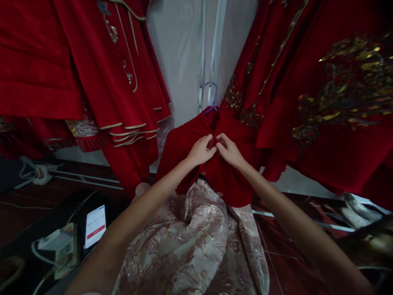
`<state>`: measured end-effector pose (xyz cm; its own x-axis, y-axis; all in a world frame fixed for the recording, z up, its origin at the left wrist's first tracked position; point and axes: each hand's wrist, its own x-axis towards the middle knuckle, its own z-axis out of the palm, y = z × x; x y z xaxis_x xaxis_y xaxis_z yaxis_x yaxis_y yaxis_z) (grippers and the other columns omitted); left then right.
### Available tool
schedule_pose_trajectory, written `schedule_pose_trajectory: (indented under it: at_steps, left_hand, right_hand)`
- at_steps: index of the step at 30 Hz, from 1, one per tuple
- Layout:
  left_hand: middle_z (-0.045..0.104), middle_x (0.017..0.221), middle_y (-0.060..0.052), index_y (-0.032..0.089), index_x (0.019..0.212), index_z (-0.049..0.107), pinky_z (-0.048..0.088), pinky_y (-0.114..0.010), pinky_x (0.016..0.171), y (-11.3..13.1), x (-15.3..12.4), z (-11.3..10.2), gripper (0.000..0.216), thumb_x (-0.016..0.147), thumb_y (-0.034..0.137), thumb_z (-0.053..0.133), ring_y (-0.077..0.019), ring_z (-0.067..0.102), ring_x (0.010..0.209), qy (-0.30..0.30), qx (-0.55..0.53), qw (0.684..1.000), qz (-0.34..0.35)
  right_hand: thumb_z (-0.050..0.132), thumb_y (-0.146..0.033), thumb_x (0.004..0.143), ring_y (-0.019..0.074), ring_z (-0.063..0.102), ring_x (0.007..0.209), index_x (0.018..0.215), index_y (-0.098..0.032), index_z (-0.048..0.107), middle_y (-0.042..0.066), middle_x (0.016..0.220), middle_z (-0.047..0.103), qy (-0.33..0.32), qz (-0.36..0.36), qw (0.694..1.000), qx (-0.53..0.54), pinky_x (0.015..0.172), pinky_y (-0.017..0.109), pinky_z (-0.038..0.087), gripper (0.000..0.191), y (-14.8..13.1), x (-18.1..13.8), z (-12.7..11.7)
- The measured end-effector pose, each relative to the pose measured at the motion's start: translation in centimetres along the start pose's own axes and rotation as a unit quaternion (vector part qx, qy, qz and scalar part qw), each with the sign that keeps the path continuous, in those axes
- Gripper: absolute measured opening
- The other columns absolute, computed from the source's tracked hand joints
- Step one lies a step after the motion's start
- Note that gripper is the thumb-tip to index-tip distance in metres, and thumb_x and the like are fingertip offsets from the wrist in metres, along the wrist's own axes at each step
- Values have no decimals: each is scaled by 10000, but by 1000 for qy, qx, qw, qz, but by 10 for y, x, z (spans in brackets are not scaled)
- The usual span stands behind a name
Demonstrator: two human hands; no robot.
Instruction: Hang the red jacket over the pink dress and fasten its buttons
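Observation:
A red jacket (236, 180) hangs on a thin purple hanger (214, 100) in the middle of the view, with a pinkish-silver brocade garment (196, 233) below it. At the jacket's front opening, just under the collar, my left hand (202, 149) pinches one edge of the cloth. Close beside it, my right hand (229, 149) pinches the other edge. The fingertips of both hands nearly meet there. Whether a button or other fastener lies between them is too small to tell. Further down the front, small ornaments show along the edge.
Red garments with pale piping (123, 82) hang at the left, and red garments with gold embroidery (353, 82) at the right. A lit phone (95, 226) lies at the lower left near a power strip (64, 250) with cables. Metal rails run along the floor.

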<state>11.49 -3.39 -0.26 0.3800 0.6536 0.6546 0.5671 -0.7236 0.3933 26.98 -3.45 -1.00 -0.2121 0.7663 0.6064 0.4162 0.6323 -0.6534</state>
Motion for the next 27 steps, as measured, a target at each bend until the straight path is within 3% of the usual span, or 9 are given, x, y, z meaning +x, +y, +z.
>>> schedule_pose_trajectory:
  at_steps: [5, 8, 12, 18, 27]
  left_hand:
    - [557, 798, 9, 188, 863, 460, 429, -237, 691, -9, -13, 12, 217, 691, 141, 583, -111, 526, 707, 53, -106, 990, -71]
    - [605, 902, -30, 179, 904, 491, 458, -244, 765, -16, -23, 24, 228, 704, 114, 578, -116, 585, 806, 113, -174, 971, -117]
    - [636, 882, -35, 173, 874, 526, 472, -261, 809, -17, -31, 35, 176, 719, 161, 610, -124, 620, 833, 185, -220, 946, -152]
    - [678, 897, -43, 166, 855, 604, 482, -271, 830, -19, -32, 32, 115, 748, 147, 569, -134, 635, 864, 135, -228, 954, -142]
    - [669, 833, -27, 184, 869, 579, 507, -246, 728, -4, -25, 0, 136, 746, 141, 543, -126, 639, 768, 19, -115, 993, -34]
  right_hand:
    - [587, -341, 714, 96, 528, 609, 859, -231, 430, -45, 738, 499, 31, 82, 976, 201, 527, 227, 500, 241, 3, -12, 7]
    - [626, -338, 690, 89, 571, 641, 884, -226, 469, -36, 792, 533, 32, 103, 962, 252, 617, 258, 537, 273, 5, -18, 9]
    - [651, -363, 669, 98, 599, 667, 887, -223, 493, -25, 796, 576, 50, 123, 951, 278, 679, 295, 547, 303, 11, -23, 16]
    - [694, -410, 675, 126, 613, 769, 893, -217, 532, 6, 863, 603, 66, 94, 952, 282, 720, 310, 559, 334, 20, -25, 19]
    - [671, -419, 724, 143, 634, 769, 907, -206, 560, 32, 916, 629, 95, 55, 971, 214, 711, 320, 571, 303, 10, -28, 18]
